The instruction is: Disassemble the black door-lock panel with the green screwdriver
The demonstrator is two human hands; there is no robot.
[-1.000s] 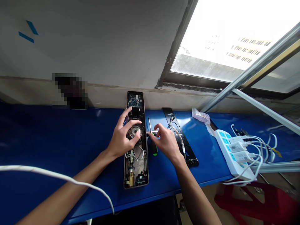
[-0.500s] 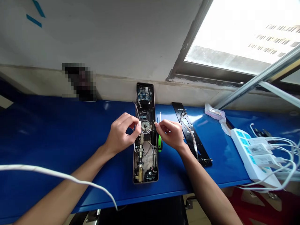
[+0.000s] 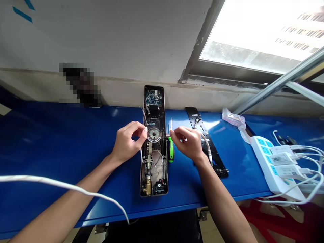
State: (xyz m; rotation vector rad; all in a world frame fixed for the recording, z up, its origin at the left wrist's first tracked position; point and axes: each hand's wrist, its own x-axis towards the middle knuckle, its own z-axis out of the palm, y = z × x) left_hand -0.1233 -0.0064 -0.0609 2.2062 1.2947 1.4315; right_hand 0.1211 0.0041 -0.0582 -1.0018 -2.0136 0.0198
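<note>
A long, narrow black housing, its inside exposed, lies lengthwise before me. It contains a blue circuit board, a round metal disc, a brass-coloured cylinder and thin wires. My left hand is at its left edge beside the disc, thumb and forefinger pinched; whatever they hold is hidden. My right hand is just off the right edge, fingertips pinched near a thin, short rod-like piece; their grip is too small to make out. A green-and-black screwdriver lies between housing and right hand.
A black perforated plate with a wrapped cable lies to the right. Beyond it are a plastic-wrapped packet and a white power strip with plugged adapters. A white cable crosses the left foreground. The wall borders the blue table.
The view has shifted slightly. My right hand has moved a little away from the housing's right edge, and a thin piece now shows in the gap. My left hand keeps its pinch.
</note>
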